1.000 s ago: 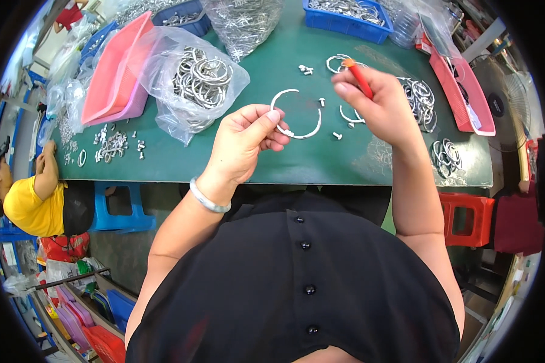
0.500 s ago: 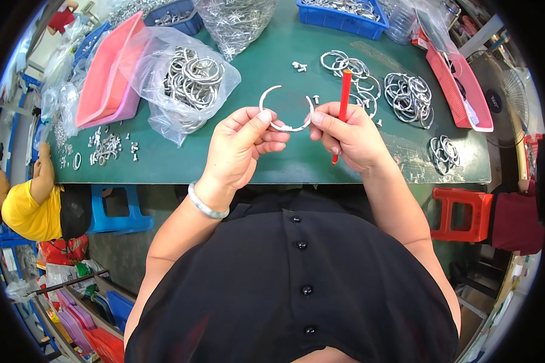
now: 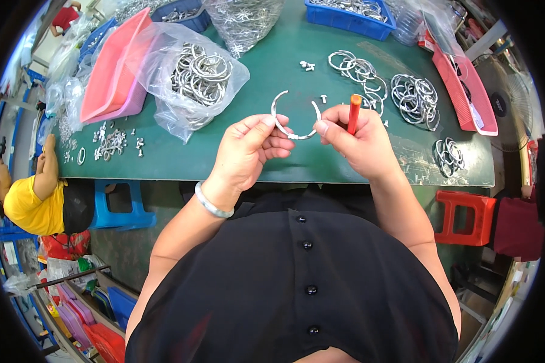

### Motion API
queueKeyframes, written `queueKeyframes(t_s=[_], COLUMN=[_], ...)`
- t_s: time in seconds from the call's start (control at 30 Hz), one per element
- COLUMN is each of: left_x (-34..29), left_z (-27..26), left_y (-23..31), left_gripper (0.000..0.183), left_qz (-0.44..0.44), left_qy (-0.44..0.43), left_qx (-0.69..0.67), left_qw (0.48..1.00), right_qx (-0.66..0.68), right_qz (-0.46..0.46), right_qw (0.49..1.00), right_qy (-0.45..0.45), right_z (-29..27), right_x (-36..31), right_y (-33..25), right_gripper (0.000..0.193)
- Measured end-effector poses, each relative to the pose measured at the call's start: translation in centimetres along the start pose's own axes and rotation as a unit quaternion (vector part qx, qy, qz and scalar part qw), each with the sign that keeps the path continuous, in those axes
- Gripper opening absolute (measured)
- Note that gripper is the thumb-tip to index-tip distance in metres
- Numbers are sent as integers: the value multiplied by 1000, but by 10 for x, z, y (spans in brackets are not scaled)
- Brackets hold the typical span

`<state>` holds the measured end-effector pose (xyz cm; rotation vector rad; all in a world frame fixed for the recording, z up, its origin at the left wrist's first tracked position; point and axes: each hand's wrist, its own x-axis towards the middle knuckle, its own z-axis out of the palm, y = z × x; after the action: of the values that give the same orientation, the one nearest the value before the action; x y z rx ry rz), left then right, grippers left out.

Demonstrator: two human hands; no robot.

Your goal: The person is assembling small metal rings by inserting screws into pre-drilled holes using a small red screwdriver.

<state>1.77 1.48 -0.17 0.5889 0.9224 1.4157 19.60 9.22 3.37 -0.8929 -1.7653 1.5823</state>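
Over the front of the green table, a thin silver-coloured open metal ring with a gap at its far side is held up. My left hand pinches its left side between thumb and fingers; a pale bangle circles that wrist. My right hand is closed round a slim red pen-like stick with an orange end, its lower part hidden by the fingers. The right thumb and forefinger touch the ring's right side. Just beyond lies a small metal fitting.
A clear bag of metal rings and a pink basket stand to the left, above loose small fittings. Ring piles lie right, beside another pink basket. A blue tray stands behind. A person in yellow sits left.
The red stick has tilted in my right hand, its orange end now facing up toward me and less of its length showing. Both hands still hold the ring. The whole view has shifted slightly.
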Motion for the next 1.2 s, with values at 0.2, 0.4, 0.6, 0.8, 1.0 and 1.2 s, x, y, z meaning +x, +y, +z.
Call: queueKeyframes(t_s=[0.2,0.4,0.6,0.8,1.0,1.2], left_x=[1,2,2,-2,-3,-8], left_z=[-4,-7,-3,-2,3,14], left_y=[-7,-14,-14,-13,-2,9], left_gripper=[23,22,21,21,14,15], left_qz=[-16,2,27,148,429,497], left_qy=[-48,-84,-74,-54,-36,-16], left_qx=[-53,-85,-77,32,341,455], left_qw=[997,993,994,987,836,739], right_qx=[-68,-131,-190,-216,-226,-213], right_qz=[-128,-228,-289,-307,-297,-290], right_qw=[989,964,937,926,928,933], right_qy=[-35,-44,-40,-31,-2,8], right_z=[4,7,6,0,-7,-9], right_x=[-6,-9,-12,-14,-13,-11], right_y=[-3,-7,-10,-7,8,15], right_gripper=[9,8,14,12,14,17])
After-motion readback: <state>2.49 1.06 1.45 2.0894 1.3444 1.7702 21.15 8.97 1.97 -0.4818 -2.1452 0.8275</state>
